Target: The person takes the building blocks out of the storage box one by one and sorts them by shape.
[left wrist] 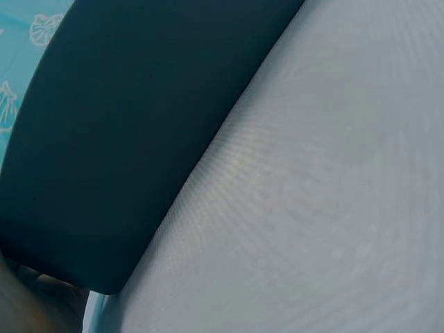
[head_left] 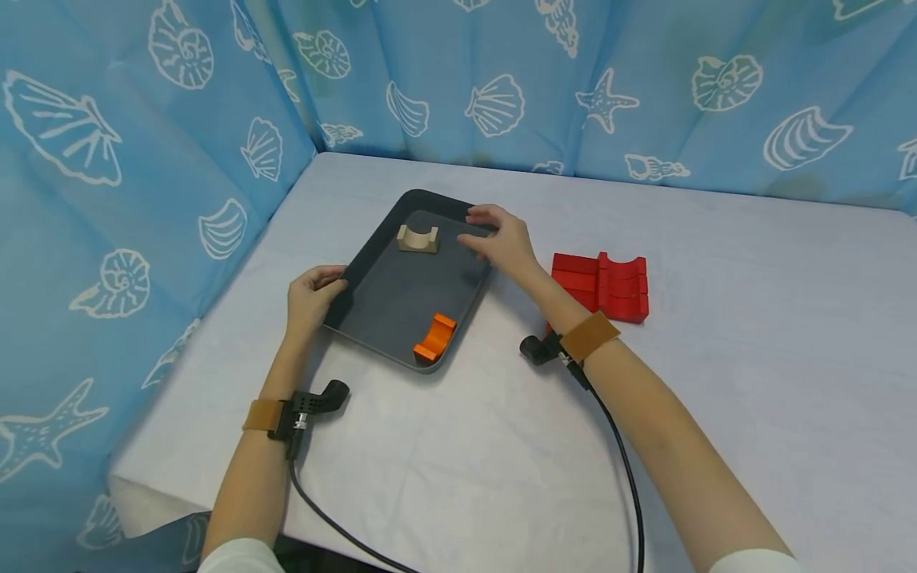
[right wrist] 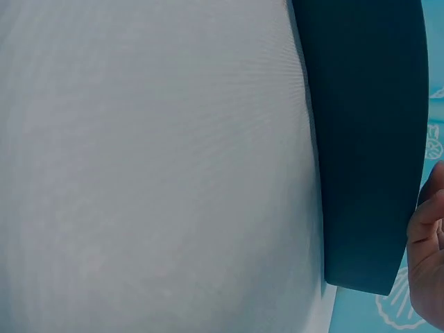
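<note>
A dark grey rectangular tray (head_left: pixel 390 298) lies at an angle on the white-covered table. Inside it, near the far end, sits a cream block with a curved hollow (head_left: pixel 418 247); an orange block of similar curved form (head_left: pixel 435 338) lies by the near right corner. My left hand (head_left: pixel 311 298) grips the tray's left rim, thumb at the edge. Over the far right corner is my right hand (head_left: pixel 507 243), its thumb and fingers apart at the rim. The tray's outer wall fills much of the left wrist view, with part of the left hand at the lower corner.
Several red blocks (head_left: pixel 622 290), some with curved hollows, stand together right of the tray, beside the right forearm. A blue shell-print curtain (head_left: pixel 458 79) borders the table at the back and left. Black cables (head_left: pixel 623 454) trail from both wrist cameras.
</note>
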{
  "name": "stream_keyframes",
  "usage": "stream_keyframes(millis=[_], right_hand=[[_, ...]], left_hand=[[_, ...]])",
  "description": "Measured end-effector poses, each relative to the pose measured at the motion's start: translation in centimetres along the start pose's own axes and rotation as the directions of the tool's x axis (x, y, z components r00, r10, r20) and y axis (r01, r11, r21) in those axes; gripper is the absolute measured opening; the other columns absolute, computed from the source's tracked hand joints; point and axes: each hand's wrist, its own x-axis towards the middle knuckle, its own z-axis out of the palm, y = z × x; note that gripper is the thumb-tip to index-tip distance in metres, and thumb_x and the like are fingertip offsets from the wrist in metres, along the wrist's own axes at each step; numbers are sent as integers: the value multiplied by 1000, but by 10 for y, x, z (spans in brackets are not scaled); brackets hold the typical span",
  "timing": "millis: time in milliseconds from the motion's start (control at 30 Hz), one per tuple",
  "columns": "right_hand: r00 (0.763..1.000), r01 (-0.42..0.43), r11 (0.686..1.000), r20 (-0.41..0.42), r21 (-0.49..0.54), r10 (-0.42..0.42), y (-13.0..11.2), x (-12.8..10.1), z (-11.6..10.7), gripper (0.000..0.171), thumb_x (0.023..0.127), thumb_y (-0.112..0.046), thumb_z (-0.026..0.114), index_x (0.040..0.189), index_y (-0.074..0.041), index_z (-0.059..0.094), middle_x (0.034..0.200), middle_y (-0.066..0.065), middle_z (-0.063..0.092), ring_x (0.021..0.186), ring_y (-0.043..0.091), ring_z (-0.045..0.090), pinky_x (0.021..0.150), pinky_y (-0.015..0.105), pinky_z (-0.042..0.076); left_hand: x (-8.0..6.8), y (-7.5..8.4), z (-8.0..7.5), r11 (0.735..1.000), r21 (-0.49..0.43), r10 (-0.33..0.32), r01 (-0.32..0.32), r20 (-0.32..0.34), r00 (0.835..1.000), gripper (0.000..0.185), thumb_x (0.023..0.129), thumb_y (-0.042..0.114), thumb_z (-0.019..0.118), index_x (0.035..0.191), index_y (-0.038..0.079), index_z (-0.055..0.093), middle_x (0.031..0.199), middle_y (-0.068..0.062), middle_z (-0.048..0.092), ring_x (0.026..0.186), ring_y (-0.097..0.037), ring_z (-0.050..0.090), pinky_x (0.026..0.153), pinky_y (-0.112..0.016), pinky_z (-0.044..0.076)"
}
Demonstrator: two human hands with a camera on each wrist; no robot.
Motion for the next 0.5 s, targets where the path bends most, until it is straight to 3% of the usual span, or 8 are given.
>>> stream_keyframes(millis=[233,367,500], right_hand=[[993,120,993,11,-12,-120,-1,5,10,43,79,-9,68,117,3,53,111,14,59,54,22,50,55,22,43],[992,114,992,51,-46,-112,-2,9,16,46,78,-11,69,119,3,51,113,14,58,59,24,49,56,23,42],[993,85,991,88,-99,-77,-3,15,21,50,78,-14,69,121,1,50,117,12,56,62,21,51,59,24,43]], left_hand=[[1,0,-3,1000,10,12,-12,-2,1000,24,81,-1,59,102,-11,60,92,-8,65,82,-8,58,73,-20,43],[1,-1,-3,1000,12,1,-1,6,1000,24,81,-1,59,103,-11,60,99,-17,62,84,-8,57,75,-21,43],[2,-2,-3,1000,26,-5,5,13,1000,25,82,0,59,104,-10,59,99,-15,63,84,-7,57,77,-22,43]])
